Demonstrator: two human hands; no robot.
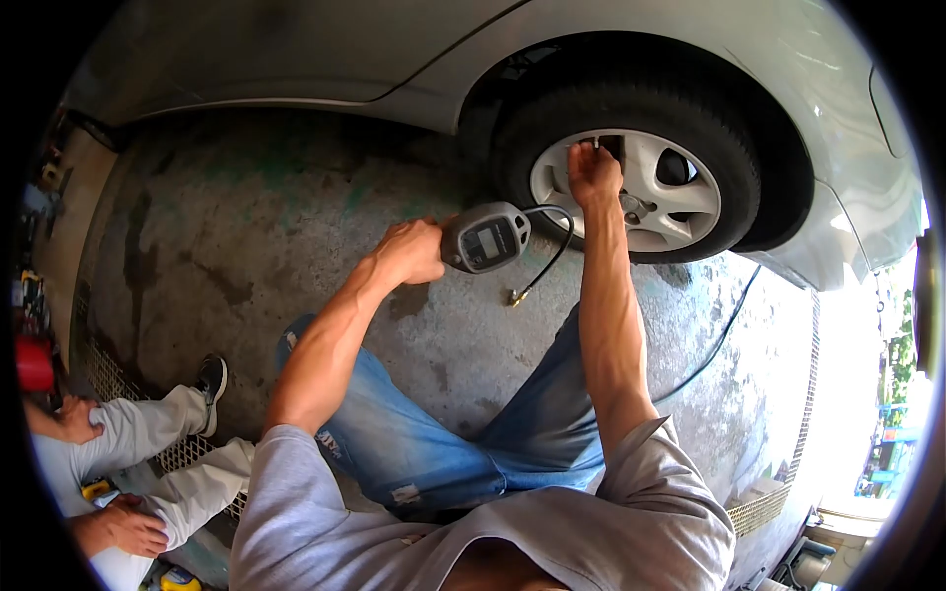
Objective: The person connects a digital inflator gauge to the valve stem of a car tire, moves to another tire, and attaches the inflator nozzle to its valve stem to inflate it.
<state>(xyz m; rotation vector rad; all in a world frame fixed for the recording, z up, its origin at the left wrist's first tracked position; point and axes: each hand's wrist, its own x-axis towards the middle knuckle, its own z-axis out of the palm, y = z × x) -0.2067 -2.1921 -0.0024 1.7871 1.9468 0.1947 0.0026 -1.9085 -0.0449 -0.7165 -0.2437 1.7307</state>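
left hand (418,251) wrapped around gauge (488,242), right hand (595,175) curled at silver wheel (692,201), cannot tell its hold

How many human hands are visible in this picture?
4: the person's left hand grips a grey digital gauge; the right hand is at the silver spoked wheel; a co-worker's upper hand and lower hand rest by pale trousers, lower left.

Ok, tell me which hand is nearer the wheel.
Right: the right hand is up at the wheel; the left hand is apart from it, holding the gauge.
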